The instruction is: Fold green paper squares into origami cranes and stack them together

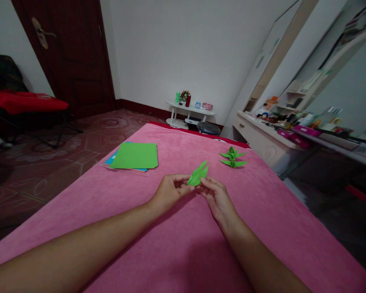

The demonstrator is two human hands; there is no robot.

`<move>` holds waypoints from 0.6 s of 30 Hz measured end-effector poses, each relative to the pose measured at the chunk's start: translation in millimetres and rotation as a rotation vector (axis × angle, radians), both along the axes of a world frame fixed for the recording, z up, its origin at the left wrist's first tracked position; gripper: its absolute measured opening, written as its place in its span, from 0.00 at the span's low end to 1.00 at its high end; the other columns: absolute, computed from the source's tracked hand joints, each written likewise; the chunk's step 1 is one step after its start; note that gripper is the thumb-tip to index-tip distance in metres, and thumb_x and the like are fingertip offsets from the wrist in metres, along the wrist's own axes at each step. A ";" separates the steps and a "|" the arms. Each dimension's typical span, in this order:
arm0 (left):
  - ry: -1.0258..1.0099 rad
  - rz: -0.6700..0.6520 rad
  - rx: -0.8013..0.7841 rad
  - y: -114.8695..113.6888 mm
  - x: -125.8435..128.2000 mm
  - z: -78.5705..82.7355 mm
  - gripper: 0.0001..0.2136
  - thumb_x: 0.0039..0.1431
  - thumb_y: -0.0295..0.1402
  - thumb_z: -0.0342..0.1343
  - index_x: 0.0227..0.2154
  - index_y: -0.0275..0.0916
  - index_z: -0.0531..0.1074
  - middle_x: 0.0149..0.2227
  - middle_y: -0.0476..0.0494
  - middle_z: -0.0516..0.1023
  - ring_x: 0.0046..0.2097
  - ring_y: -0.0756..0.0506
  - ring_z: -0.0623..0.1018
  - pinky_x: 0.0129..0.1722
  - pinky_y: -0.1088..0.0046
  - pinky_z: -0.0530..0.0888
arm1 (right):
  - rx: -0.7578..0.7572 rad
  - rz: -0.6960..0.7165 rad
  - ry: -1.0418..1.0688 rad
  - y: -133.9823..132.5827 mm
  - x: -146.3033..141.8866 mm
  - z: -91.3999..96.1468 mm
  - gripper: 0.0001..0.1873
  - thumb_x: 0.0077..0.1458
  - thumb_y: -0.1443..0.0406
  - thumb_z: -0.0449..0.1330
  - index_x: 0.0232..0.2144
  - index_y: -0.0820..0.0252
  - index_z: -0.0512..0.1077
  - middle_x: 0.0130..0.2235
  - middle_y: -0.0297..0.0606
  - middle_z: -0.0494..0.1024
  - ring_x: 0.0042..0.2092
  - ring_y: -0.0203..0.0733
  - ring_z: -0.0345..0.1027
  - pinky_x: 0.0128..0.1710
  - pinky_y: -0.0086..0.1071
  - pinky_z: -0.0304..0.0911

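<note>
A partly folded green origami paper [198,174] is held a little above the pink cloth, its two narrow points directed away from me. My left hand [172,189] pinches its lower left corner between thumb and fingers. On the other side, my right hand [215,193] grips the lower right edge, thumb on top and fingers beneath. Two finished-looking green paper cranes, a farther one [232,153] and a nearer one [233,163], sit to the right beyond my right hand. To the left lies a stack of square paper [136,155], green on top with blue showing under it.
The pink cloth [125,228] covers the surface under my hands. Past its far edge stands a white shelf table [190,109] with small items. A cluttered dressing table [262,138] is on the right. A red-covered chair [27,101] and a dark door [76,53] are on the left.
</note>
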State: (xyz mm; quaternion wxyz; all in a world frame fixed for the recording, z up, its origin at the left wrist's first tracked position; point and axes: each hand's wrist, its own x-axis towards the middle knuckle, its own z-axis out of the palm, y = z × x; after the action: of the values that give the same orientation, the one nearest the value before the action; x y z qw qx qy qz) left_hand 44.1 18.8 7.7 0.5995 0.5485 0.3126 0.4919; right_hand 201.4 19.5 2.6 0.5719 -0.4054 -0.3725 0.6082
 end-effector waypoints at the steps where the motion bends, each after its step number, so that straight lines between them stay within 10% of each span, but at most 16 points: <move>1: 0.008 0.011 0.013 -0.7 -0.2 0.2 0.17 0.45 0.37 0.64 0.39 0.34 0.77 0.36 0.40 0.79 0.33 0.46 0.75 0.35 0.73 0.70 | 0.001 0.000 0.013 0.5 0.7 0.1 0.07 0.40 0.65 0.67 0.22 0.62 0.74 0.25 0.34 0.76 0.27 0.35 0.68 0.33 0.29 0.64; 18: -0.077 0.095 -0.032 4.0 -2.6 -5.6 0.15 0.45 0.34 0.64 0.37 0.33 0.77 0.33 0.40 0.79 0.31 0.48 0.75 0.33 0.73 0.70 | 0.049 0.149 -0.024 2.6 2.9 3.4 0.07 0.43 0.65 0.65 0.29 0.62 0.77 0.33 0.38 0.79 0.33 0.40 0.72 0.39 0.33 0.65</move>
State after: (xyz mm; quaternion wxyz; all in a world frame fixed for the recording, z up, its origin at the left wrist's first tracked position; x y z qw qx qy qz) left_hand 41.5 22.8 2.1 0.5960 0.5039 0.3227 0.5354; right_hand 204.2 22.1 6.0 0.5303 -0.3697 -0.4230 0.6349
